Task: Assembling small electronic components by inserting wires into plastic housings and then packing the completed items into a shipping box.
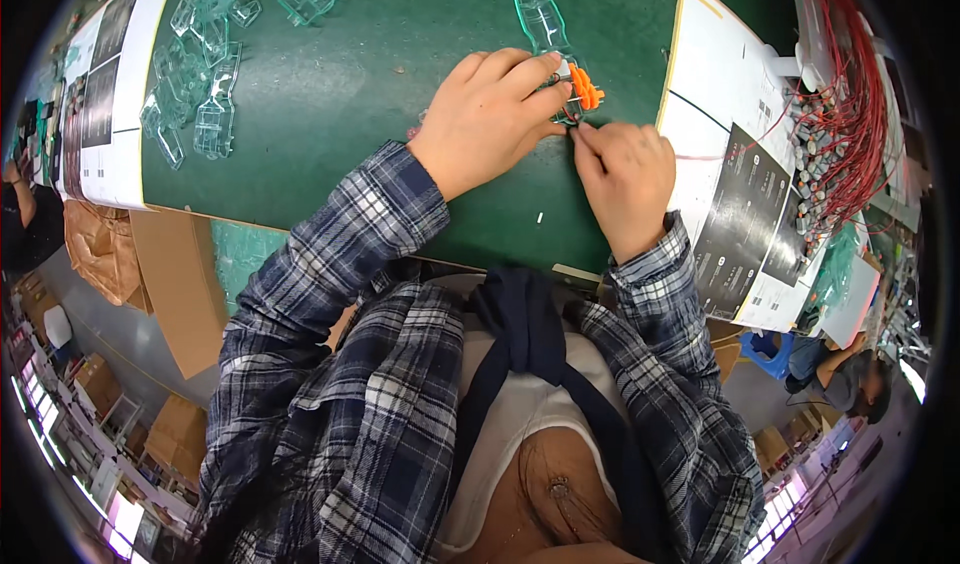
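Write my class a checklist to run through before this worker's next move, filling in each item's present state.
1. Left hand on the clear plastic shell: ok.
2. Orange part in view beside the left fingers: ok.
3. Right hand at the shell's near end: ok.
4. What the right hand grips, if anything: cannot tell, too small.
5. No loose bits near the hands: not ok, a small white piece lies on the green table.
6. More clear shells on the table's left: ok.
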### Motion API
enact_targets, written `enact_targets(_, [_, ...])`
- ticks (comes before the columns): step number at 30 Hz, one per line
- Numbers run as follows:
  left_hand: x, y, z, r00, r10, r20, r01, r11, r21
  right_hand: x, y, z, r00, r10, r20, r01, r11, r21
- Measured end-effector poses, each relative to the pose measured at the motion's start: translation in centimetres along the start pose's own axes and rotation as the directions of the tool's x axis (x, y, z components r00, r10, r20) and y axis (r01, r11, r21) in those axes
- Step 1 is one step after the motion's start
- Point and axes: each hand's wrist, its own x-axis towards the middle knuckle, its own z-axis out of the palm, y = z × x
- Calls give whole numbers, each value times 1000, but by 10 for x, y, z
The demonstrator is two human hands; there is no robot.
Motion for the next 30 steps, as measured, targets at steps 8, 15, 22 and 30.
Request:
enact_targets(8, [5, 26, 10, 977, -187, -104, 197, 975, 98, 18, -12, -21, 981, -195, -10, 195, 973, 126])
enact_targets(15, [-17, 26, 6, 977, -176, -116, 174, 984, -25, 180, -116, 78, 835, -495, 238, 355, 818, 453])
enact_targets(22, [-29, 20, -13, 980, -190, -56, 194, 978, 75, 209, -109, 89, 821, -467, 328, 493, 870, 6])
enact_targets(30, [-20, 21, -15, 969, -239, -60, 238, 971, -22, 75, 75, 7, 996, -79, 28, 81, 995, -54])
